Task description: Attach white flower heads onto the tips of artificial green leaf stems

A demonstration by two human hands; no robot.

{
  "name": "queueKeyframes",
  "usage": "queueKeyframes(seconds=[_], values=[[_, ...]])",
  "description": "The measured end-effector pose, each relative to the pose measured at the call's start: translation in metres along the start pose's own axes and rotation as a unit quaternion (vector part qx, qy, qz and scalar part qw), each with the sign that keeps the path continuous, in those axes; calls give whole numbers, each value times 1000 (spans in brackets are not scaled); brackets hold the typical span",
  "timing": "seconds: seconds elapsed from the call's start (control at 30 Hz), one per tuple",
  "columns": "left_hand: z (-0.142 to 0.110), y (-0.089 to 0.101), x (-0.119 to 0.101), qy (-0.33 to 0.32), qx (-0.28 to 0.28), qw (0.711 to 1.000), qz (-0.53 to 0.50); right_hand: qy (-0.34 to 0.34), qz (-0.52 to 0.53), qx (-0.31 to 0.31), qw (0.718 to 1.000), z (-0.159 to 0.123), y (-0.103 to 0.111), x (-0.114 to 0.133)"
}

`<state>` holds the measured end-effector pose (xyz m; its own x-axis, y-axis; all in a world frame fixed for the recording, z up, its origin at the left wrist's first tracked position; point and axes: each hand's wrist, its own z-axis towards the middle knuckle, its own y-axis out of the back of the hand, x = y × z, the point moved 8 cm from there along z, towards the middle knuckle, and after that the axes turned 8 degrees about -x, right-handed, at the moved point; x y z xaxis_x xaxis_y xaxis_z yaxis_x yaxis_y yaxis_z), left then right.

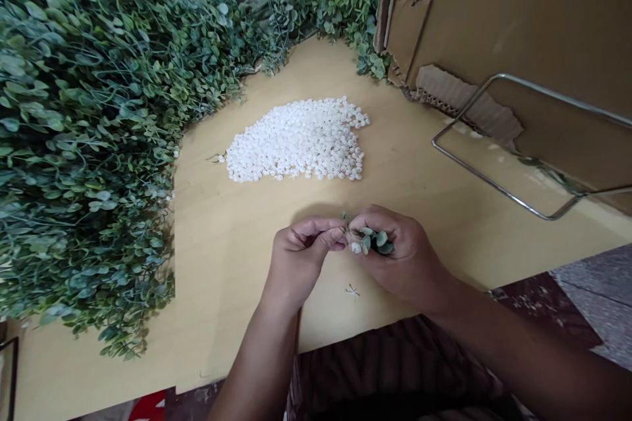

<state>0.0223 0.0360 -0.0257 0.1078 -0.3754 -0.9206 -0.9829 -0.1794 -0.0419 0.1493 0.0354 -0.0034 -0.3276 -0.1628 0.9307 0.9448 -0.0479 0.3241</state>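
Observation:
A small sprig of artificial leaves (380,241) rests in my right hand (402,253), its fingers closed round it. Beside those leaves shows a small white flower piece (356,248). My left hand (309,253) pinches the sprig's other end between thumb and forefinger, close to the right fingertips. Exactly what lies between the left fingertips is partly hidden. Below the hands, a tiny star-shaped white piece (352,291) lies on the table. Beyond them spreads a heap of small white flower pieces (299,138).
Artificial greenery (89,145) is piled along the left and back of the table (222,263). At the right stands a cardboard box (518,26) with a torn lower edge. A bent metal wire frame (494,179) juts in before it.

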Motion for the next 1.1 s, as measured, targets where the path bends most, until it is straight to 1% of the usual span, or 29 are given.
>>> queueKeyframes(seconds=[0.1,0.2,0.3,0.47,0.63,0.8,1.1], values=[[1,0,0,-6,2,1000,13,-19,7,0,1000,-1,-1,-3],[1,-1,-2,-9,2,1000,4,-43,43,-7,998,-1,0,-5],[-1,-1,-1,-1,0,1000,-15,-67,78,5,995,0,-2,-6],[-3,0,-1,-3,4,999,-32,-92,85,15,992,1,-2,-8],[-3,-1,0,8,10,999,-51,-116,124,24,985,1,-3,-9],[-2,0,0,6,7,998,-60,-116,144,36,982,0,-5,-9],[-2,-1,-1,-7,13,999,-51,-100,117,14,988,0,-2,-8]])
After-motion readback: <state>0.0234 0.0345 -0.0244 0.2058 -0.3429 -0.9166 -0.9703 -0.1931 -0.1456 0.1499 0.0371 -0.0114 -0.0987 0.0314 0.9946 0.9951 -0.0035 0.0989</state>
